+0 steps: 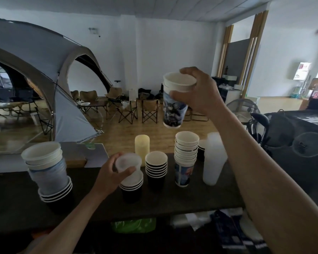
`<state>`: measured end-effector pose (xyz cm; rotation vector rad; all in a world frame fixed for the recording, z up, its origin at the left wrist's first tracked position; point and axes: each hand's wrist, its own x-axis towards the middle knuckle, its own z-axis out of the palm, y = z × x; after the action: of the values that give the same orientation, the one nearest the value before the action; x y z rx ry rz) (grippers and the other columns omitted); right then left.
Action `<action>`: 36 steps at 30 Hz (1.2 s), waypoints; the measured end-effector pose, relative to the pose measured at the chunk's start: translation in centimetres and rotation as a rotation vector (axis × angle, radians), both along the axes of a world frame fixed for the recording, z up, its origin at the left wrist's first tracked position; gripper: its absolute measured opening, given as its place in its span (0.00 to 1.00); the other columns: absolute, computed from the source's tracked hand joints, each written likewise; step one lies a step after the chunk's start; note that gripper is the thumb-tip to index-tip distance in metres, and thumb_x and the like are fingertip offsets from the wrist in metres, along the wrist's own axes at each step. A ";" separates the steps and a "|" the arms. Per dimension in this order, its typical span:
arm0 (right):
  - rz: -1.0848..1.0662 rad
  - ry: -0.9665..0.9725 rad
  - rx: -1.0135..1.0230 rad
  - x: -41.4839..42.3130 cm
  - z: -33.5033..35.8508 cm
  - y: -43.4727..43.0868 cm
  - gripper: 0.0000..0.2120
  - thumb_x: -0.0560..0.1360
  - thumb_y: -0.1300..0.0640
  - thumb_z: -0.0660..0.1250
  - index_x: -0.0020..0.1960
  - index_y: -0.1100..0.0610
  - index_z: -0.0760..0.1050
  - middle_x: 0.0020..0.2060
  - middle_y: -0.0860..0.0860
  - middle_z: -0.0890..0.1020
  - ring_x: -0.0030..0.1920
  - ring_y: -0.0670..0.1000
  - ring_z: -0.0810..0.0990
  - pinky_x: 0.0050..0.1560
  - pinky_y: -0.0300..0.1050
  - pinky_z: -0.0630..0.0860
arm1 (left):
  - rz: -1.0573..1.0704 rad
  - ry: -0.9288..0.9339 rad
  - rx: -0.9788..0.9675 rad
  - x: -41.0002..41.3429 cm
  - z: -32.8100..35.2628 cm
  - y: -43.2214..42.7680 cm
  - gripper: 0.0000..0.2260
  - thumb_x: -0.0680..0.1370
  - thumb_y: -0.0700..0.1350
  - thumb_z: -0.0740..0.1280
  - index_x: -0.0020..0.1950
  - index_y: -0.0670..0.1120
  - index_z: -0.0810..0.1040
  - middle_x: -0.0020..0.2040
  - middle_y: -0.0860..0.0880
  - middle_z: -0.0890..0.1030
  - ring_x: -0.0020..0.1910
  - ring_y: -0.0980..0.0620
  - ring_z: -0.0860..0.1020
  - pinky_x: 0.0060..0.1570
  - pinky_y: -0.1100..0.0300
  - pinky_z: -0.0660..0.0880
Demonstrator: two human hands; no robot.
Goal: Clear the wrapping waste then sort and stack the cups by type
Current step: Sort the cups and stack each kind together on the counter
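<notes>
Overhead, right hand (pixel 200 92) gripping printed cups (pixel 174 105), left hand (pixel 110 174) clutching translucent cup (pixel 128 163)

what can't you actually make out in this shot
All in the head view:
- Printed cup in the right hand: artwork too blurred to read, and fingers cover part of the rim.
- Translucent cup in the left hand: whether it is one cup or several is unclear.
- Left mixed stack: clear cups smear together, count unreadable.
- Wrapping waste below the counter: dark, partly hidden by its edge.
</notes>
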<state>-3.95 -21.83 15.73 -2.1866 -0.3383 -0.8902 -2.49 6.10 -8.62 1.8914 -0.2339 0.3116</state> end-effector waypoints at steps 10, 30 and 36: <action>-0.188 0.205 -0.053 2.7 -7.6 -4.8 0.34 0.61 0.42 0.79 0.65 0.48 0.75 0.59 0.49 0.78 0.55 0.51 0.76 0.54 0.49 0.76 | -0.011 -0.024 0.004 -0.1 0.3 -0.2 0.42 0.58 0.71 0.75 0.65 0.49 0.75 0.58 0.53 0.81 0.55 0.55 0.80 0.45 0.62 0.79; 0.305 0.474 -0.378 -0.8 -17.7 12.1 0.39 0.67 0.42 0.76 0.73 0.49 0.63 0.72 0.51 0.67 0.68 0.53 0.70 0.63 0.49 0.71 | -0.035 0.057 0.150 -0.7 -3.3 -0.3 0.53 0.53 0.62 0.83 0.74 0.50 0.66 0.68 0.57 0.73 0.66 0.59 0.72 0.64 0.59 0.71; 0.300 0.441 -0.186 0.5 -18.0 12.5 0.34 0.63 0.47 0.79 0.65 0.53 0.72 0.57 0.49 0.78 0.56 0.50 0.78 0.51 0.50 0.78 | -0.040 0.057 0.223 -1.6 -2.8 0.2 0.42 0.58 0.54 0.84 0.66 0.61 0.66 0.58 0.67 0.74 0.55 0.73 0.73 0.51 0.75 0.71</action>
<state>-3.44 -9.37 -2.31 -2.3450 -0.5270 -0.2086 -4.06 6.31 -11.40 2.1091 -0.2773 0.2104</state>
